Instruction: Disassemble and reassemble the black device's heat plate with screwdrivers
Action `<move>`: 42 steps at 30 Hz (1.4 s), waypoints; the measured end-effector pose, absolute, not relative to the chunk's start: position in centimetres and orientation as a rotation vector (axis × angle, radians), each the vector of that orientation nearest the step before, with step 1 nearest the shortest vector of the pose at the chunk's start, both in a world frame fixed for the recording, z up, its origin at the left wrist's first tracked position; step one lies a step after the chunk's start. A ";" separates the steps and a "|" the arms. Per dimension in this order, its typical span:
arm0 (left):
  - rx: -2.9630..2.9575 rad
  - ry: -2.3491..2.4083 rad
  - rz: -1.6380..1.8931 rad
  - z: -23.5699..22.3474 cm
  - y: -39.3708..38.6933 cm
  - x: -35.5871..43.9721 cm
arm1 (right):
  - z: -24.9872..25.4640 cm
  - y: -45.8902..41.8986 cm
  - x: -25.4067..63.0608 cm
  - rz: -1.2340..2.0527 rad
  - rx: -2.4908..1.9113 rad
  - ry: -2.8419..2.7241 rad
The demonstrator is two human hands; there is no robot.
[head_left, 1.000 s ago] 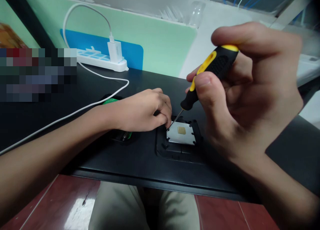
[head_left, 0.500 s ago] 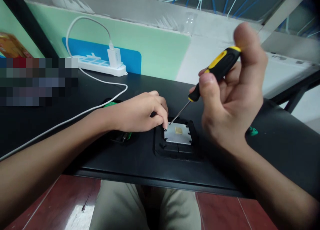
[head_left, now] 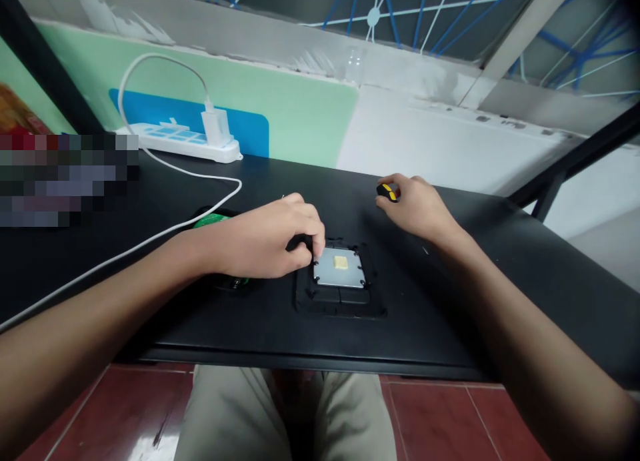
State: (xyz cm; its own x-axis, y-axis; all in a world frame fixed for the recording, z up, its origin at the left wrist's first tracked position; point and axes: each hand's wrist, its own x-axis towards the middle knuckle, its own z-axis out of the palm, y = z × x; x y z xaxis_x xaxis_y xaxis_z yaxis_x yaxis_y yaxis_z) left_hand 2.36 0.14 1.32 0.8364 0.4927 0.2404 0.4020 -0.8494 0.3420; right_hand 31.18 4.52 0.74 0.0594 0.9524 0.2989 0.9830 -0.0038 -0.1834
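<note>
Near the tabletop's (head_left: 250,327) front edge sits a black frame (head_left: 340,304) holding a silver plate (head_left: 340,271). The left hand (head_left: 265,237) pinches closed at the plate's left corner, likely steadying a small screw. Farther back, the right hand (head_left: 417,204) curls around the screwdriver (head_left: 387,191) resting on the tabletop. Next move calls for careful fingertip control.

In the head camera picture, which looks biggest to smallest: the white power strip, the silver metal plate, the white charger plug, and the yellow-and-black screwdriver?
1. Power strip, the longest.
2. Silver metal plate.
3. Charger plug.
4. Screwdriver: only its end shows, the rest hidden under the right hand, so its true rank is unsure.
</note>
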 end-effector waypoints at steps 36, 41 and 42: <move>2.888 0.798 -0.015 1.6 -4.1 14.2 | 1.8 3.7 31.5 -0.273 -1.912 -1.754; 2.869 0.844 0.124 2.9 -4.3 9.9 | 1.6 3.7 31.2 -0.258 -1.886 -1.778; 2.871 0.884 0.142 3.1 -4.1 8.3 | 1.6 3.7 31.1 -0.255 -1.878 -1.785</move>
